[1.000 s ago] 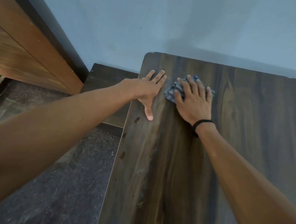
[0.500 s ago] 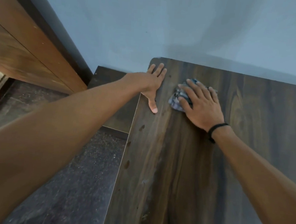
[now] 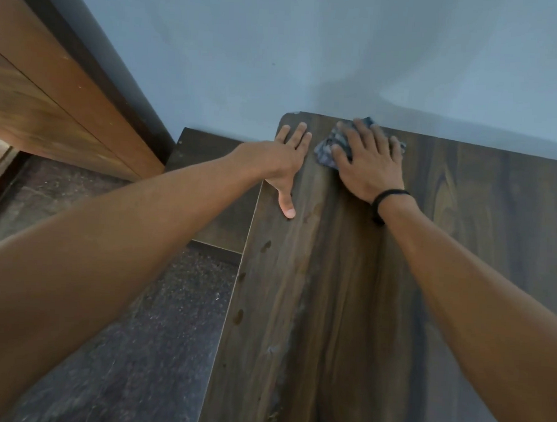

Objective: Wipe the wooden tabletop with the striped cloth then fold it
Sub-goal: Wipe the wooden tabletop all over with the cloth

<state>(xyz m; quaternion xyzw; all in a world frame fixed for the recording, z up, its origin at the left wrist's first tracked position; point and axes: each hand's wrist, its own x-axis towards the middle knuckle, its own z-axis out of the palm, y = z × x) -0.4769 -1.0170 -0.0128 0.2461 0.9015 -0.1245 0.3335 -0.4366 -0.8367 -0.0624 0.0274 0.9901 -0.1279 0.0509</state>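
1. Dark, wood-grained bench (image 3: 394, 313) fills the right half of the view, its far edge against a pale blue-grey wall (image 3: 279, 49).
2. On it, the right hand (image 3: 370, 164) lies flat with its fingers straight and spread, pressing the striped cloth (image 3: 330, 149) onto the bench near the far left corner, close to the wall.
3. The left hand (image 3: 283, 161) rests flat just beside it at the bench's left edge, fingers straight and thumb pointing back along the edge. It holds nothing.
4. The cloth is bunched, blue-grey with darker and lighter stripes. Most of it is hidden under the right hand, only its left side and far edge show, and the pattern is blurred.
5. A black band (image 3: 384, 200) circles the right wrist.
6. Small oval marks (image 3: 239, 315) run along the bench's left edge.
7. Left of the bench sit a lower dark board (image 3: 214, 188) and a speckled dark floor (image 3: 134, 348).
8. A brown wooden panel (image 3: 51, 86) at upper left is cut off by the frame, as are the bench's near and right sides.
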